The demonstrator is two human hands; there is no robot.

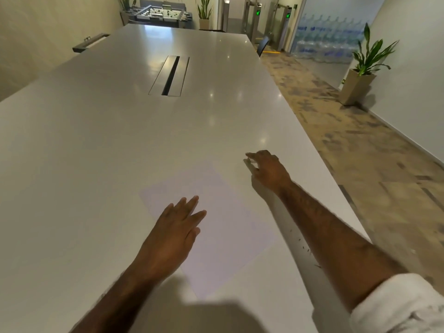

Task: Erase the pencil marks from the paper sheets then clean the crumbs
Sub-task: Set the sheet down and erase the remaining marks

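- Head view: a long white table point(96, 140) runs away from the person, with a metal cable slot point(171, 75) set into its middle.
- A pale paper sheet point(230, 227) lies flat on the near part of the table, turned at an angle to the table's edge. Any pencil marks on it are too faint to make out.
- The left hand point(176, 228) lies palm down over the near left part of the paper sheet. Its fingers are straight and slightly spread, and it holds nothing.
- The right hand point(268, 169) is just beyond the sheet's far right corner, low over the table. Its fingers are curled, with thumb and forefinger drawn close together. A pale blur sits at the fingertips, so it cannot be told whether they pinch something.
- Small dark crumbs point(303, 245) are scattered on the table to the right of the sheet, close beside the right forearm.
- A rolled white sleeve point(403, 306) covers the right arm near the elbow.
- Past the table's right edge is patterned flooring, with a potted plant point(362, 68) against the wall.
- Farther back stand stacked water bottles point(331, 44), turnstiles point(258, 18) with green lights, and a foosball table point(163, 13).
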